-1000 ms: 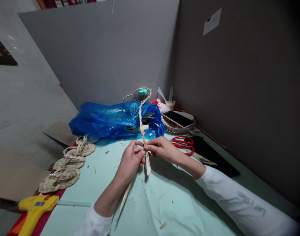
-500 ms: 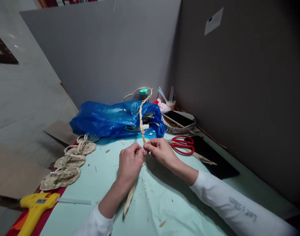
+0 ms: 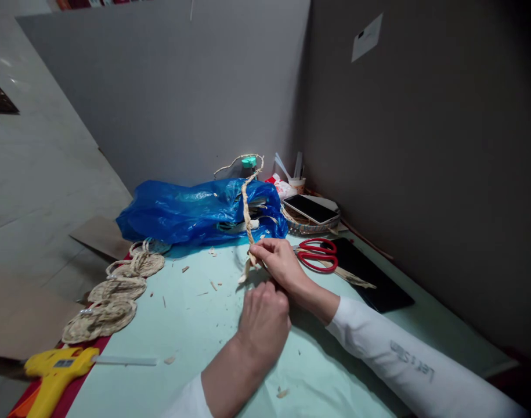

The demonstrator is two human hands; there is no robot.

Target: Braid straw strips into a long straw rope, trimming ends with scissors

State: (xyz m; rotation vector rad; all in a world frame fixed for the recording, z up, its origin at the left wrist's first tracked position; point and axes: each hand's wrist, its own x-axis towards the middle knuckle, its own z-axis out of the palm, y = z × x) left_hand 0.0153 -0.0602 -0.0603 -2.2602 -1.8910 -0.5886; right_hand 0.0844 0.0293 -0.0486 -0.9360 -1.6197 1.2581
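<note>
A pale braided cord of dried plant fibre (image 3: 246, 203) rises from my fingers, across the blue bag, and its thin end loops over at the back. My right hand (image 3: 279, 262) pinches the cord's near end between thumb and fingertips. Short loose fibre ends (image 3: 244, 274) stick out below that pinch, towards the left. Just below it, my left hand (image 3: 265, 319) is closed, knuckles up, close to the right wrist. Its fingertips are turned away, so whatever it holds is hidden.
Red-handled scissors (image 3: 318, 255) and a black tablet-like slab (image 3: 369, 278) lie right of my hands. Behind are a blue plastic bag (image 3: 173, 209) and a phone (image 3: 311, 209) on a basket. Several woven pieces (image 3: 100, 319) and a yellow glue gun (image 3: 60, 366) line the left edge.
My left hand has left the cord beside my right fingertips and moved right and nearer to me. The long strand hanging below it no longer shows. My right hand keeps its pinch.
</note>
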